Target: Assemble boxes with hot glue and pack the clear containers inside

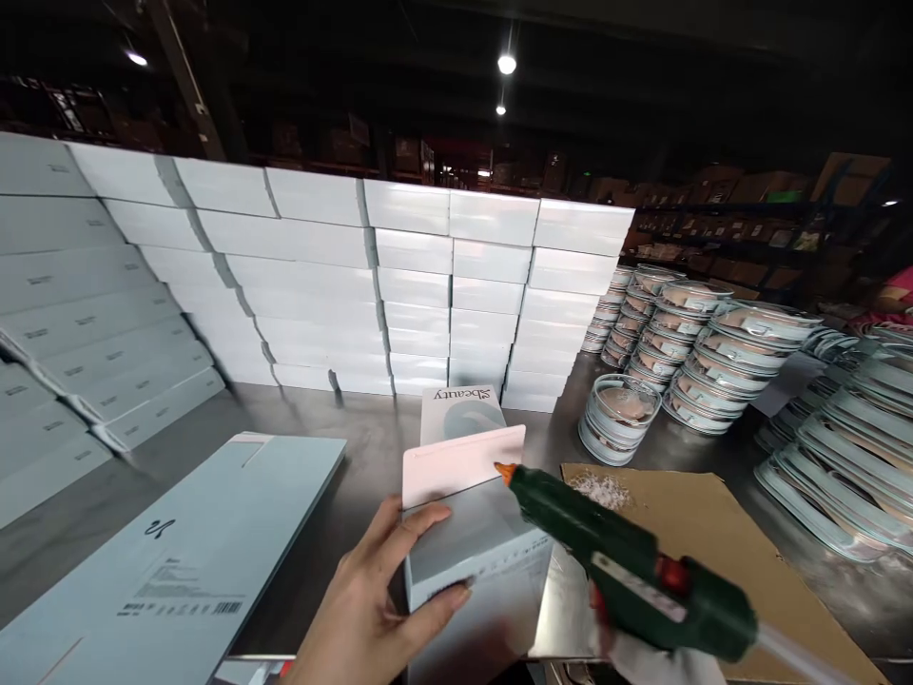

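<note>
right hand (628, 647) mostly hidden behind the glue gun (628, 571), bottom edge crops it; flat carton (178, 561) print lower left too small to read

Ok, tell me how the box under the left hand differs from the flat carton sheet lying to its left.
The box is folded up into shape with a pink flap raised; the carton sheet lies flat and unfolded. The left hand grips the box; nothing touches the sheet. Both are pale blue and rest on the metal table.

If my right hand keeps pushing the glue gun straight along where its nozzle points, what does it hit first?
Most likely the pink flap of the box: in your right hand, the glue gun has its orange tip right at the flap's edge, though depth is hard to judge.
</note>
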`<state>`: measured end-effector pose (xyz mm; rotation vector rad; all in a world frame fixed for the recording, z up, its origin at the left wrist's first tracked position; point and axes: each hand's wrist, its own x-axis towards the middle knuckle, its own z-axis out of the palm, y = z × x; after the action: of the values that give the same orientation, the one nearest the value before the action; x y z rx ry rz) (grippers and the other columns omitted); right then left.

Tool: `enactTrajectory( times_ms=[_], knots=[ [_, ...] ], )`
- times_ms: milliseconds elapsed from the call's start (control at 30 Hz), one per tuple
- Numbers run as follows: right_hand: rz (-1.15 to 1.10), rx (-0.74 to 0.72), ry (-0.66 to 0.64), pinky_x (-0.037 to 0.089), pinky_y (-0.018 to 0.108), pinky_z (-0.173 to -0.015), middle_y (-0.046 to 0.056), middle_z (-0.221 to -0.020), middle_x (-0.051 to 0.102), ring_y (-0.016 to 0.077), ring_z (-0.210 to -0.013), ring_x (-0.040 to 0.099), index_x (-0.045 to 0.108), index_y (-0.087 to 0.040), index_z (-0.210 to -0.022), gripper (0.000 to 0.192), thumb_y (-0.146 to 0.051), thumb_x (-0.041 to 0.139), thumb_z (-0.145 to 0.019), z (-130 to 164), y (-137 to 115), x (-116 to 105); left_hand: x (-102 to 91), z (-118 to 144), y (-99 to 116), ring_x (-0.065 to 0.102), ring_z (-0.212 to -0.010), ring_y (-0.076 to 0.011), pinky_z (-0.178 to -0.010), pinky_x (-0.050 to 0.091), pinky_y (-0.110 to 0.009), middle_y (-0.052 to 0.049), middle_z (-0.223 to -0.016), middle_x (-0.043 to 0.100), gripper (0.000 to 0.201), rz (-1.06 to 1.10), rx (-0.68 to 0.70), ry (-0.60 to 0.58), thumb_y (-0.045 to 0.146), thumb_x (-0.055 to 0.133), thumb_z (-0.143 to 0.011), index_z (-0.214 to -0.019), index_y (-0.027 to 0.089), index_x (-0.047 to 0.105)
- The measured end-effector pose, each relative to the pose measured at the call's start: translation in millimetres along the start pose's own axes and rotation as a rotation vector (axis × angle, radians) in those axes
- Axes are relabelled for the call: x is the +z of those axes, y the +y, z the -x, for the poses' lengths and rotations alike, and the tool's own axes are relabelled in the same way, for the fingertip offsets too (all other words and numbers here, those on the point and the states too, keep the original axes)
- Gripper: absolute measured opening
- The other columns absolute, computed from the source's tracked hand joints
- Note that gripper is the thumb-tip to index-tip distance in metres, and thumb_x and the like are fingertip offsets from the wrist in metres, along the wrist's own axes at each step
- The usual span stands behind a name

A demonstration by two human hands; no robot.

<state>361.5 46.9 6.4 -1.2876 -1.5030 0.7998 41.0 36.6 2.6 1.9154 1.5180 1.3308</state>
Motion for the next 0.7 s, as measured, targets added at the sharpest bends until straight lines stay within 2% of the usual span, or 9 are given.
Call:
enactTrajectory(
  times_ms=[100, 200, 267, 333, 433, 500, 567, 633, 700],
  knots=[
    [-0.256, 0.168, -0.077, 0.060, 0.037, -0.050, 0.005, -0.061, 0.071, 0.0247, -0.052, 0.068, 0.075, -0.023, -0.075, 0.039, -0.061, 0.074, -0.074, -3.5, 2.0, -11.7, -10.0, 5.7, -27.1, 0.065, -0.130, -0.0386, -0.102, 0.057, -0.052, -0.010, -0.139, 0.070, 0.051, 0.019, -0.007, -0.078, 0.049, 0.081, -0.078, -0.128, 0.041, 0.072],
    [-0.604, 0.478, 0.092, 0.065, 0.036, -0.067, 0.005, -0.069, 0.077, 0.0242, -0.065, 0.075, 0.077, -0.022, -0.075, 0.030, -0.048, 0.086, -0.063, -9.0, 15.5, -17.1, -23.8, 11.2, -45.3, 0.057, -0.139, -0.0435, -0.108, 0.051, -0.056, -0.013, -0.148, 0.065, 0.061, 0.042, -0.020, -0.149, 0.054, 0.091, -0.067, -0.125, 0.041, 0.076],
    [-0.582, 0.639, 0.186, 0.066, 0.040, -0.073, 0.007, -0.074, 0.081, 0.0279, -0.070, 0.079, 0.078, -0.023, -0.075, 0.034, -0.052, 0.087, -0.061, -11.6, 28.3, -25.8, -32.0, 10.4, -45.5, 0.063, -0.132, -0.0438, -0.102, 0.055, -0.052, -0.015, -0.148, 0.064, 0.061, 0.064, 0.011, -0.191, 0.056, 0.093, -0.063, -0.121, 0.041, 0.078],
    [-0.347, 0.670, 0.168, 0.066, 0.047, -0.069, 0.009, -0.071, 0.080, 0.0336, -0.069, 0.080, 0.078, -0.025, -0.074, 0.041, -0.066, 0.075, -0.072, -13.1, 37.9, -40.3, -37.7, 4.8, -37.8, 0.070, -0.123, -0.0408, -0.094, 0.061, -0.046, -0.015, -0.140, 0.070, 0.057, 0.103, 0.053, -0.221, 0.053, 0.092, -0.066, -0.120, 0.042, 0.079],
    [-0.072, 0.553, 0.143, 0.064, 0.043, -0.059, 0.006, -0.058, 0.074, 0.0343, -0.064, 0.078, 0.076, -0.029, -0.067, 0.034, -0.062, 0.076, -0.074, -14.9, 34.6, -55.6, -41.4, -7.2, -23.7, 0.077, -0.110, -0.0331, -0.087, 0.064, -0.038, -0.011, -0.121, 0.077, 0.051, 0.190, 0.104, -0.234, 0.048, 0.092, -0.070, -0.118, 0.042, 0.079],
    [-0.036, 0.421, 0.196, 0.065, 0.038, -0.067, 0.003, -0.065, 0.077, 0.0306, -0.069, 0.078, 0.078, -0.031, -0.076, 0.026, -0.051, 0.088, -0.064, -15.8, 19.5, -46.7, -41.8, -12.2, -20.2, 0.077, -0.107, -0.0312, -0.086, 0.065, -0.036, -0.010, -0.113, 0.078, 0.049, 0.200, 0.105, -0.243, 0.048, 0.091, -0.070, -0.117, 0.041, 0.080],
    [-0.013, 0.183, 0.151, 0.064, 0.038, -0.085, 0.006, -0.095, 0.083, 0.0291, -0.086, 0.079, 0.076, -0.030, -0.114, 0.055, -0.049, 0.091, -0.063, -17.1, -0.6, -21.3, -41.2, -12.9, -22.8, 0.076, -0.110, -0.0326, -0.088, 0.064, -0.037, -0.011, -0.114, 0.077, 0.049, 0.170, 0.097, -0.238, 0.050, 0.091, -0.071, -0.117, 0.041, 0.080],
    [-0.004, -0.063, -0.057, 0.056, 0.042, -0.104, 0.010, -0.135, 0.072, 0.0288, -0.117, 0.072, 0.049, -0.032, -0.152, 0.094, -0.045, 0.090, -0.069, -18.9, -17.5, 9.6, -38.6, -10.5, -28.5, 0.073, -0.116, -0.0349, -0.089, 0.064, -0.038, -0.012, -0.124, 0.074, 0.050, 0.159, 0.124, -0.231, 0.053, 0.089, -0.073, -0.120, 0.040, 0.078],
    [-0.013, -0.184, -0.302, 0.049, 0.042, -0.112, 0.010, -0.154, 0.058, 0.0276, -0.136, 0.060, 0.024, -0.036, -0.163, 0.109, -0.036, 0.088, -0.075, -19.6, -25.0, 32.7, -32.5, -7.5, -33.9, 0.070, -0.121, -0.0355, -0.090, 0.064, -0.038, -0.013, -0.133, 0.069, 0.050, 0.189, 0.188, -0.235, 0.053, 0.085, -0.077, -0.124, 0.039, 0.075]
  ],
)
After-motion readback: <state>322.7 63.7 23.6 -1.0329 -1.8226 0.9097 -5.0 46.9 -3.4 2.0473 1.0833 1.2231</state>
